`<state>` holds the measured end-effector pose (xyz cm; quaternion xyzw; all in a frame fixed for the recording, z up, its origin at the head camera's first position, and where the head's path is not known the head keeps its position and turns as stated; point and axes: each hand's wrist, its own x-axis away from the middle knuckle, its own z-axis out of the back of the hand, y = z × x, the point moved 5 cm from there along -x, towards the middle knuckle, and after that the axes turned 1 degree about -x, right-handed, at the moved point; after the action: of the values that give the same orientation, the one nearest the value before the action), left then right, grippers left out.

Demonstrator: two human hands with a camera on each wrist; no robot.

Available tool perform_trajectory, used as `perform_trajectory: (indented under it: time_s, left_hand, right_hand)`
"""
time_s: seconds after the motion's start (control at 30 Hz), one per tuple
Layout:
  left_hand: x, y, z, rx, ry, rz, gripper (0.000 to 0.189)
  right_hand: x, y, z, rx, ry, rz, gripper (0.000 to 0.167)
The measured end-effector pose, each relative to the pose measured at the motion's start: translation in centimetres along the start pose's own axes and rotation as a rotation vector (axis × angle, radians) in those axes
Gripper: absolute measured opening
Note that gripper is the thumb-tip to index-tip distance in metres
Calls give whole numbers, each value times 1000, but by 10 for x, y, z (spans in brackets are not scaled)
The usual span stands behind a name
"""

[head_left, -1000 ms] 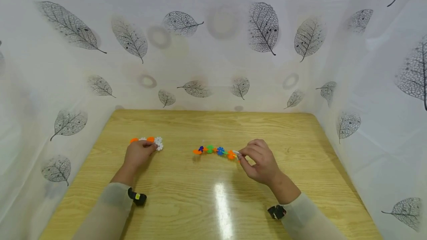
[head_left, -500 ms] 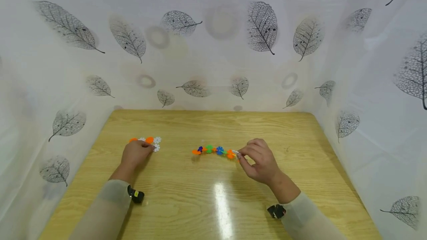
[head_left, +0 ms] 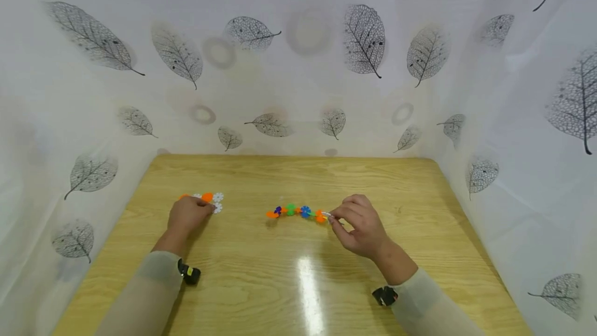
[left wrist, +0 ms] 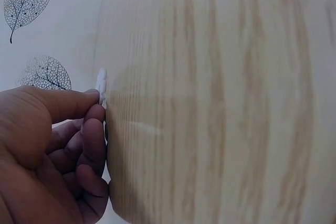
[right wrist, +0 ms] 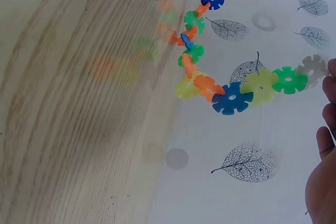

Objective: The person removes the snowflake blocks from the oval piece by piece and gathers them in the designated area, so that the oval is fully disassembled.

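In the head view, my left hand [head_left: 188,217] is low over the left of the table. Its thumb and fingertips pinch a white notched snowflake disc [head_left: 217,208], seen edge-on in the left wrist view. Just beyond lie an orange disc [head_left: 207,197] and another white disc [head_left: 218,197], partly behind the hand. My right hand [head_left: 361,227] pinches the white end disc [right wrist: 313,70] of a chain of linked snowflake discs. That chain, with a dark blue disc [right wrist: 232,98], a green disc [right wrist: 290,80] and several others, curves away to the left.
The wooden table [head_left: 252,284] has a glossy top that mirrors the chain. A white curtain [head_left: 308,82] with leaf prints stands behind the table and along both sides. Each wrist wears a small black camera [head_left: 190,274].
My left hand has drawn slightly left with the white disc, which now sits a little lower beside the other white one. The right hand still holds the chain, nearly unmoved.
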<state>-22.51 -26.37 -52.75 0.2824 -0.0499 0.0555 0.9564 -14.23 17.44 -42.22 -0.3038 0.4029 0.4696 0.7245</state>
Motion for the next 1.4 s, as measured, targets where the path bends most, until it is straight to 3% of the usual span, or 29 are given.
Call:
perform_trajectory:
  time_s: [0.37,0.5,0.77,1.03,1.4]
  left_hand:
    - [3,-3,-1,12,-6,4,41]
    - [8,3,1,54,4,-4,41]
    - [20,46,4,269,15,-76,36]
    - [34,95,3,343,-12,-205,28]
    - [48,137,-9,424,-75,-359,20]
  right_hand:
    - [1,-2,-1,3,-5,-10,4]
    - [1,-2,0,8,-3,-8,5]
    - [0,-2,0,5,13,-6,6]
    - [-1,-2,0,5,22,2,7]
    - [-4,1,0,17,21,20,10]
